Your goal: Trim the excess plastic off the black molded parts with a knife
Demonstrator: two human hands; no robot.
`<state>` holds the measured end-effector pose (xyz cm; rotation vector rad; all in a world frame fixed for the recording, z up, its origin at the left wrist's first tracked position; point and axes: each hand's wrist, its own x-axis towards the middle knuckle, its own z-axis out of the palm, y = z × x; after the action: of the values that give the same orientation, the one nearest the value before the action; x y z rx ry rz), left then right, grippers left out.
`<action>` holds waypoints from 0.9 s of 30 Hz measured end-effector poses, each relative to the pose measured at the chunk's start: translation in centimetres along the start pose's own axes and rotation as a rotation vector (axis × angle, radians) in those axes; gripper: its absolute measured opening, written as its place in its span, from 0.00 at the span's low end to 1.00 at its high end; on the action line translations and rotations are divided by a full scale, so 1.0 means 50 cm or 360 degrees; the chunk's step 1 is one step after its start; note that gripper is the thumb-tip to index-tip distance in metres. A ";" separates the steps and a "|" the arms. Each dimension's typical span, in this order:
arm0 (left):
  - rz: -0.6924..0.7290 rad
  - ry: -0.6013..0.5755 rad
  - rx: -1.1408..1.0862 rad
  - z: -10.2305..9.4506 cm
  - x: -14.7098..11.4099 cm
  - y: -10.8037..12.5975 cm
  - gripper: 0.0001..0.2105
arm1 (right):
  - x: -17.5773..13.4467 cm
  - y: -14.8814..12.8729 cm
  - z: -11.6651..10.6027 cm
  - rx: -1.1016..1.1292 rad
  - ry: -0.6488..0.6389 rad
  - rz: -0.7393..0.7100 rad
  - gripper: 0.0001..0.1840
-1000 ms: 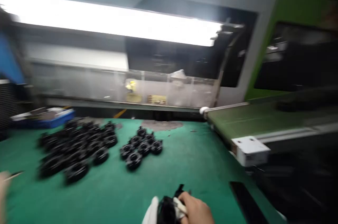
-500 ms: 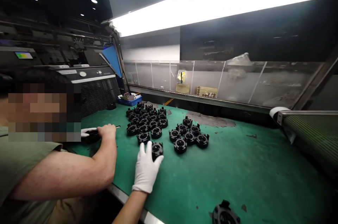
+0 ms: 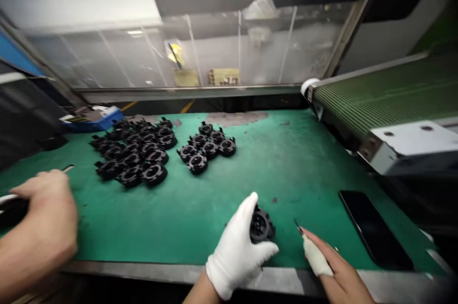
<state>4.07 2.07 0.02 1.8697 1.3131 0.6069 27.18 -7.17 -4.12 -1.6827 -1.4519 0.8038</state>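
My left hand, in a white glove, is closed around the side of a round black plastic part near the table's front edge. The part has a ring-shaped face with notches along its rim. To its right, my right hand, with a pale cover on one finger, is closed on a slim tool with a thin dark tip. The tip points toward the black part but stays apart from it. Farther back, a large group of similar black parts and a smaller group sit on the green tabletop.
At the left edge, a co-worker's arm reaches over the table, a thin tool in hand. A phone lies at right, beneath a green conveyor belt. Behind the parts stands a blue tray.
My view has swung right and downward. My left hand has let go of a part at the front of the large group and now grips the one near the edge. My right hand has come into view.
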 end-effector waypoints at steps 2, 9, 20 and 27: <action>0.0027 0.0048 0.0009 0.009 0.010 -0.002 0.48 | -0.007 -0.012 -0.016 -0.0099 -0.0177 -0.0076 0.25; 0.0237 -0.0028 0.0211 -0.003 -0.015 -0.026 0.44 | -0.010 -0.075 -0.041 -0.0196 -0.0558 -0.0205 0.21; 0.0320 -0.0087 0.0250 -0.001 -0.009 -0.035 0.43 | 0.053 -0.108 -0.074 -0.1368 -0.0483 -0.0181 0.27; 0.0276 -0.0307 0.0276 -0.033 0.011 -0.028 0.51 | 0.080 -0.067 -0.120 -0.1008 -0.0309 -0.0092 0.21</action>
<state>2.23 3.34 -0.15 2.1418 1.1156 0.3976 31.15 -3.83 1.91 -2.0430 -2.0293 0.5078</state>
